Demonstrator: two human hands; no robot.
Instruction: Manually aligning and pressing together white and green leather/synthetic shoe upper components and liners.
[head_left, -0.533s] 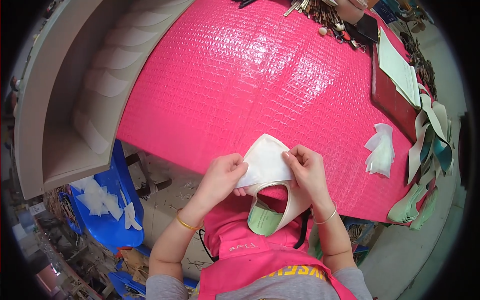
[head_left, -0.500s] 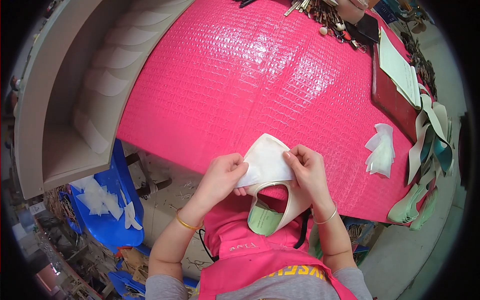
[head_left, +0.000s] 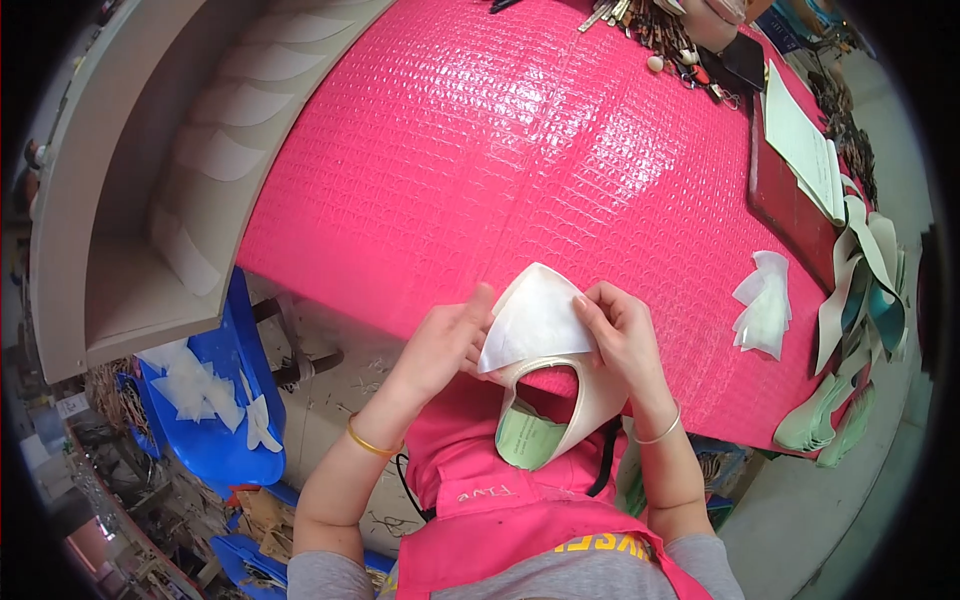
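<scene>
A cream shoe upper (head_left: 592, 405) with a rounded opening and a pale green lining (head_left: 527, 440) is spread in front of my apron, at the table's near edge. On its pointed front lies a thin white fabric piece (head_left: 532, 325). My right hand (head_left: 625, 335) pinches the right edge of the upper and the white piece between thumb and fingers. At the left edge, my left hand (head_left: 445, 342) has its thumb raised off the white piece. Its other fingers rest beside and partly under that edge, some of them hidden.
The pink textured table cover (head_left: 450, 170) stretches ahead. Thin white pieces (head_left: 763, 305) lie to the right, near green and cream strips (head_left: 850, 330) and a notepad (head_left: 800, 140). A grey shelf (head_left: 130, 180) stands left. Below it, a blue chair (head_left: 235, 400) holds more white pieces.
My left thumb has lifted off the white piece and the left hand has loosened. The white piece's left corner is now uncovered. My right hand keeps its pinch.
</scene>
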